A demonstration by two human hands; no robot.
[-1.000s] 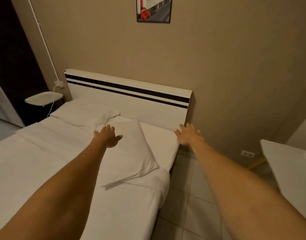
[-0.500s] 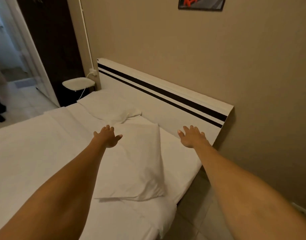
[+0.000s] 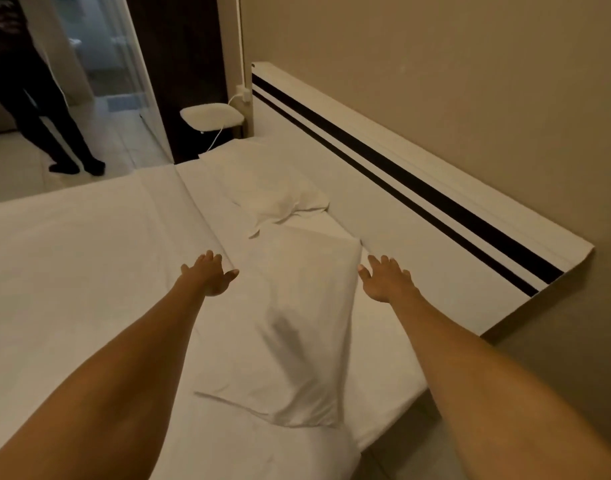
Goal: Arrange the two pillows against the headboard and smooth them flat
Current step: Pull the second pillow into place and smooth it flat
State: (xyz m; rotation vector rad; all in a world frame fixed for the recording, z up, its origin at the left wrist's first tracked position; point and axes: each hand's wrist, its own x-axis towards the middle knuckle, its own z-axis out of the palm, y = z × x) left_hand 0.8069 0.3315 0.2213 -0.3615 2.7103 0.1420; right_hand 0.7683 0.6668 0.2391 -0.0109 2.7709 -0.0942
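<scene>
Both forearms reach forward over the bed [image 3: 72, 271], bare, entering from the bottom edge. Between them lies the near pillow [image 3: 290, 327], white, set lengthwise with its long axis running away from the camera, its far corner close to the headboard [image 3: 418, 202] but the rest angled out across the mattress. A soft shadow sits on its middle.

Left hand [image 3: 208, 273]: fingers spread, palm down, empty, at the pillow's left edge; contact with the fabric cannot be confirmed. Right hand [image 3: 385, 278]: fingers spread, palm down, empty, just beside the pillow's far right corner, over the bare sheet between pillow and headboard.

Beyond the hands, the far pillow [image 3: 272, 181] lies flat along the headboard, its near end crumpled and creased, touching or nearly touching the near pillow's far end.

The headboard is white with two black stripes and stands against a beige wall [image 3: 435, 64]. At its far end: a small white side table [image 3: 210, 116] with a white cable [image 3: 217, 133] running up to a wall plug. Farther left, through a doorway [image 3: 99, 64], the dark-clothed legs of another person [image 3: 44, 109] stand on a tiled floor.
</scene>
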